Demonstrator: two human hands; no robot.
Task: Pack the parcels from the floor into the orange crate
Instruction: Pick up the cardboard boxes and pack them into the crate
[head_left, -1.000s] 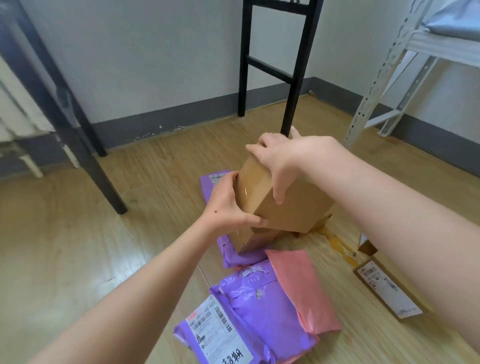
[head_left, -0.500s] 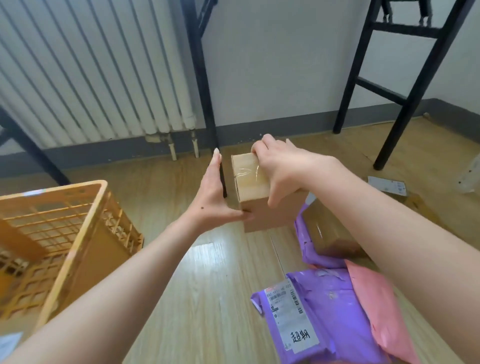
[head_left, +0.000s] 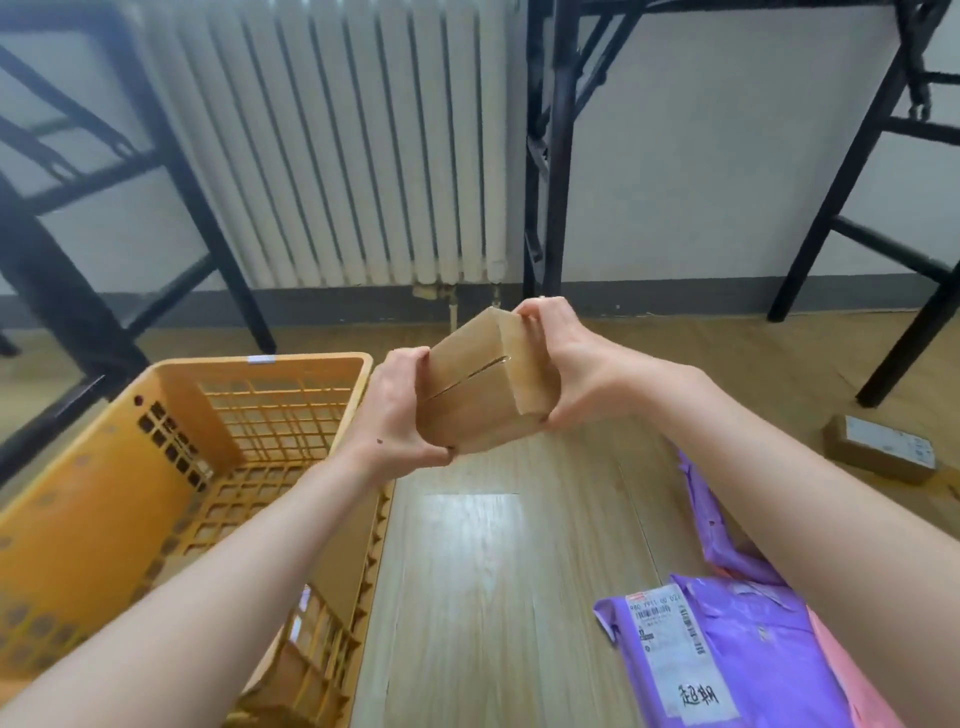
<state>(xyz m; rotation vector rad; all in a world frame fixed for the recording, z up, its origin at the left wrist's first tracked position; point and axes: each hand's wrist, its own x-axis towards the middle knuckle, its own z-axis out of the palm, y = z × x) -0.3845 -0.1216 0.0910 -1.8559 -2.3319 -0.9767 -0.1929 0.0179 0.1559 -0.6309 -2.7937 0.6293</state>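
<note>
A person's left hand (head_left: 397, 415) and right hand (head_left: 576, 374) clasp a brown cardboard box (head_left: 480, 387) between them, fingers and thumbs curled round its opposite ends. It hangs tilted in the air just right of the orange crate's (head_left: 311, 359) far right corner, not yet over the opening.

The packing looks to be at an early stage. The crate's lattice floor shows largely bare, and something brown shows by its near right wall, though whether that is a parcel cannot be told. To the crate's right, on the pale wood-plank floor (head_left: 483, 597), lie a glossy, crinkled purple mailer bag (head_left: 763, 649) with a white label, a pink bag (head_left: 836, 660) at its far edge, and farther right a small labelled carton (head_left: 880, 452).

The held box is smooth, taped kraft board with a seam slit across one face. The crate is rigid moulded plastic with gridded walls.
</note>
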